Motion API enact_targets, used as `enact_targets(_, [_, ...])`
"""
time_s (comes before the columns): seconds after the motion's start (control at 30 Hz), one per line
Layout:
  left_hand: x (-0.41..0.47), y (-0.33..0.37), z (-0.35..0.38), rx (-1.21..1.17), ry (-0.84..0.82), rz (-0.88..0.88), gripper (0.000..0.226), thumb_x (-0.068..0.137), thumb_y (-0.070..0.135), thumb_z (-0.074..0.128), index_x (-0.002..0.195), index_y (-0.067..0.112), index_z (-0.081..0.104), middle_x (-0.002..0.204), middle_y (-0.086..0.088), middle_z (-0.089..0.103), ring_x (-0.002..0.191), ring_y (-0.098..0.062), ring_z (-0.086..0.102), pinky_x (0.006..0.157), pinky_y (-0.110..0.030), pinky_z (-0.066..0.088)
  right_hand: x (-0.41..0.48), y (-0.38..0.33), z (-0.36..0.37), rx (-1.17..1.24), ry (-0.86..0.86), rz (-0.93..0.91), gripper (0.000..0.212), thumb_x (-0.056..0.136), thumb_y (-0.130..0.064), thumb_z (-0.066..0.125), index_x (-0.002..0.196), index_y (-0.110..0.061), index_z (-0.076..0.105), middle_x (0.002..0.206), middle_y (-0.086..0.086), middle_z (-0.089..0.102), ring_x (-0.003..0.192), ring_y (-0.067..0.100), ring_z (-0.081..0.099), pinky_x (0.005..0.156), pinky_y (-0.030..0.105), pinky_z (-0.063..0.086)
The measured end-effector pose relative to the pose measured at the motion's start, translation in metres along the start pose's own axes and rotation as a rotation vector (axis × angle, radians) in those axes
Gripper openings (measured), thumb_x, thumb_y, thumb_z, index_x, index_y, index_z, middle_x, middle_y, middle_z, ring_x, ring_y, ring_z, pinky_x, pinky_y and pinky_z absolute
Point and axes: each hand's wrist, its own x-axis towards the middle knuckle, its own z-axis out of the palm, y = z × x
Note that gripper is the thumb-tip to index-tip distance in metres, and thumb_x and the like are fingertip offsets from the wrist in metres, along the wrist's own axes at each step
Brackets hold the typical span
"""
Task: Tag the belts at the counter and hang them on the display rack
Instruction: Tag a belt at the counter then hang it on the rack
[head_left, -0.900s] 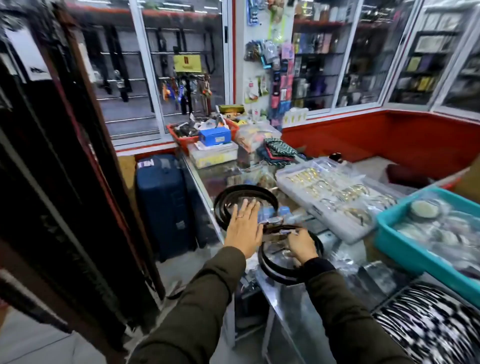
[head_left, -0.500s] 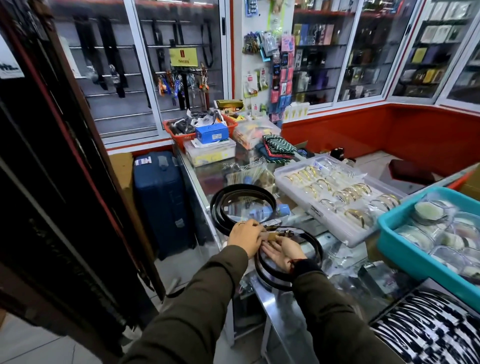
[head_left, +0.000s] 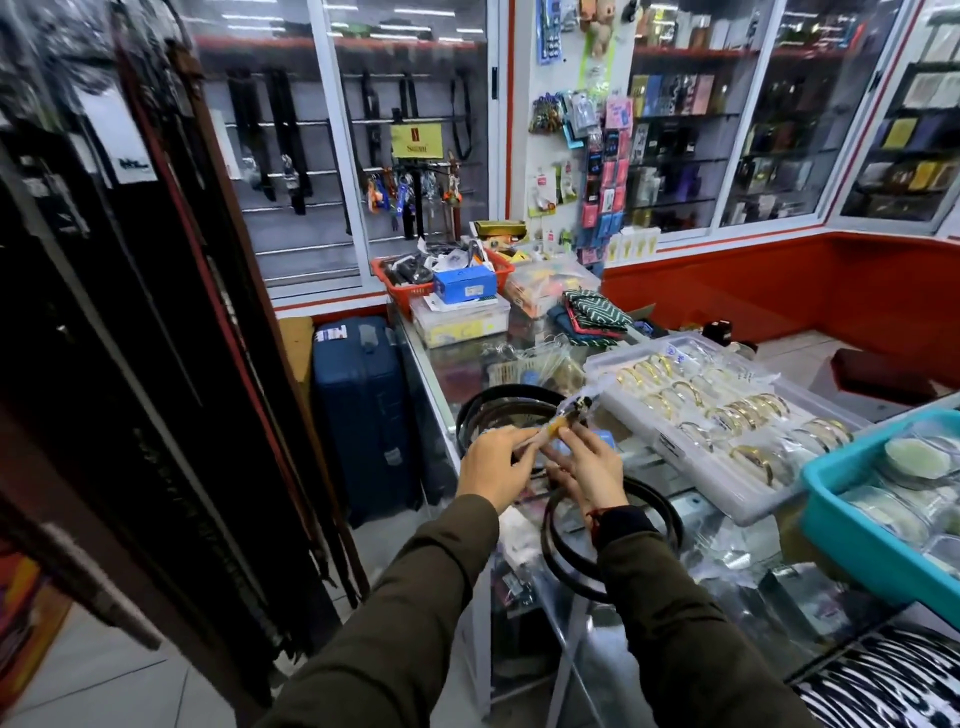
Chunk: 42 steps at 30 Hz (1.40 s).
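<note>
I have both hands up over the glass counter (head_left: 467, 364) in the middle of the frame, working on a small tag packet (head_left: 569, 415), a clear crinkly bit of plastic with something yellow and black inside. My left hand (head_left: 496, 467) pinches its lower end between thumb and fingertips, and my right hand (head_left: 587, 470) is half open, fingers spread and touching the same end from the other side, so I judge I am pulling one tag loose rather than gripping hard; whether the right fingers actually close on it I cannot tell. I hold it raised off the counter so I can see what I am doing against the clutter below. The near belt (head_left: 561, 551), coiled in a loop, lies flat on the glass right under my right wrist, close enough that the tag can go straight onto it. The second belt (head_left: 498, 400), also coiled, sits just beyond my hands, toward centre frame, waiting its turn. Neither carries a tag that I can make out. The display rack (head_left: 156, 364) fills the left side of the frame with dark straps hanging down, well apart from the counter, so hanging comes later. The tray of bangles (head_left: 701, 415) and the teal bin (head_left: 852, 530) crowd the right side, which is why the belts sit at the counter's left edge.
</note>
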Motion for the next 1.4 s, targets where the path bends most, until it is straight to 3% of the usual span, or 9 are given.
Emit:
enact_targets(0.23, [0.009, 0.002, -0.092, -0.257, 0.392, -0.019, 0.028, 0.096, 0.017, 0.066, 0.122, 0.01, 0.073, 0.116, -0.007, 0.076, 0.11, -0.019, 0.07, 0.097, -0.036, 0.057, -0.025, -0.047, 0.102, -0.171, -0.253, -0.319, 0.031, 0.093, -0.011, 0.065, 0.123, -0.005, 0.062, 0.1, 0.009, 0.072, 0.071, 0.004, 0.072, 0.061, 0.018, 0.057])
enact_targets(0.4, [0.011, 0.013, -0.18, -0.272, 0.611, 0.037, 0.029, 0.097, 0.018, 0.065, 0.125, 0.011, 0.072, 0.107, 0.019, 0.069, 0.097, 0.017, 0.062, 0.086, -0.009, 0.051, -0.053, -0.08, 0.19, -0.179, -0.49, -0.473, 0.03, 0.091, -0.006, 0.066, 0.121, -0.004, 0.064, 0.097, 0.004, 0.073, 0.076, -0.001, 0.071, 0.066, 0.014, 0.055])
enact_targets(0.53, [0.006, 0.032, -0.252, -0.271, 0.793, 0.069, 0.028, 0.098, 0.021, 0.065, 0.122, 0.007, 0.071, 0.107, 0.005, 0.068, 0.098, -0.012, 0.066, 0.08, -0.021, 0.051, -0.089, -0.111, 0.256, -0.174, -0.683, -0.596, 0.031, 0.09, -0.006, 0.068, 0.121, -0.007, 0.065, 0.098, 0.003, 0.073, 0.079, 0.0, 0.072, 0.07, 0.017, 0.057])
enact_targets(0.77, [-0.008, 0.075, -0.371, -0.237, 1.026, 0.181, 0.03, 0.096, 0.013, 0.068, 0.123, 0.001, 0.071, 0.112, -0.016, 0.074, 0.087, -0.013, 0.062, 0.072, -0.024, 0.051, -0.161, -0.159, 0.351, -0.071, -0.927, -0.755, 0.037, 0.09, 0.002, 0.066, 0.126, 0.004, 0.062, 0.108, 0.016, 0.072, 0.092, 0.009, 0.07, 0.08, 0.019, 0.058])
enact_targets(0.9, [-0.027, 0.088, -0.42, -0.295, 1.093, 0.195, 0.04, 0.092, 0.013, 0.072, 0.13, 0.003, 0.066, 0.105, 0.0, 0.074, 0.086, -0.012, 0.064, 0.076, -0.022, 0.055, -0.196, -0.167, 0.393, -0.007, -1.021, -0.748, 0.039, 0.089, 0.005, 0.064, 0.128, 0.01, 0.06, 0.12, 0.029, 0.067, 0.104, 0.024, 0.065, 0.093, 0.033, 0.056])
enact_targets(1.0, [-0.045, 0.086, -0.446, -0.318, 1.161, 0.196, 0.035, 0.095, 0.015, 0.068, 0.128, 0.003, 0.068, 0.106, 0.005, 0.074, 0.093, -0.007, 0.068, 0.082, -0.016, 0.055, -0.219, -0.161, 0.419, -0.001, -1.095, -0.731, 0.039, 0.089, 0.006, 0.064, 0.127, 0.01, 0.06, 0.117, 0.022, 0.069, 0.089, 0.01, 0.071, 0.086, 0.025, 0.059])
enact_targets(1.1, [-0.065, 0.08, -0.467, -0.38, 1.231, 0.17, 0.029, 0.095, 0.022, 0.07, 0.118, 0.006, 0.074, 0.106, 0.0, 0.077, 0.097, -0.008, 0.072, 0.088, -0.026, 0.058, -0.235, -0.145, 0.441, 0.004, -1.159, -0.686, 0.038, 0.089, 0.008, 0.063, 0.126, 0.012, 0.06, 0.107, 0.015, 0.07, 0.077, 0.0, 0.072, 0.077, 0.019, 0.059])
enact_targets(1.23, [-0.09, 0.062, -0.492, -0.387, 1.262, 0.077, 0.024, 0.092, 0.028, 0.073, 0.107, 0.01, 0.079, 0.103, -0.01, 0.08, 0.104, -0.027, 0.075, 0.094, -0.054, 0.06, -0.25, -0.12, 0.464, 0.01, -1.213, -0.597, 0.036, 0.087, 0.008, 0.065, 0.123, 0.013, 0.062, 0.119, 0.032, 0.067, 0.099, 0.028, 0.067, 0.097, 0.043, 0.055])
enact_targets(1.4, [-0.112, 0.039, -0.507, -0.381, 1.252, -0.086, 0.024, 0.09, 0.025, 0.075, 0.108, 0.008, 0.078, 0.105, -0.016, 0.079, 0.105, -0.034, 0.074, 0.09, -0.056, 0.061, -0.254, -0.086, 0.485, -0.028, -1.181, -0.49, 0.037, 0.085, 0.005, 0.07, 0.121, 0.009, 0.066, 0.108, 0.028, 0.071, 0.068, 0.009, 0.072, 0.065, 0.02, 0.061])
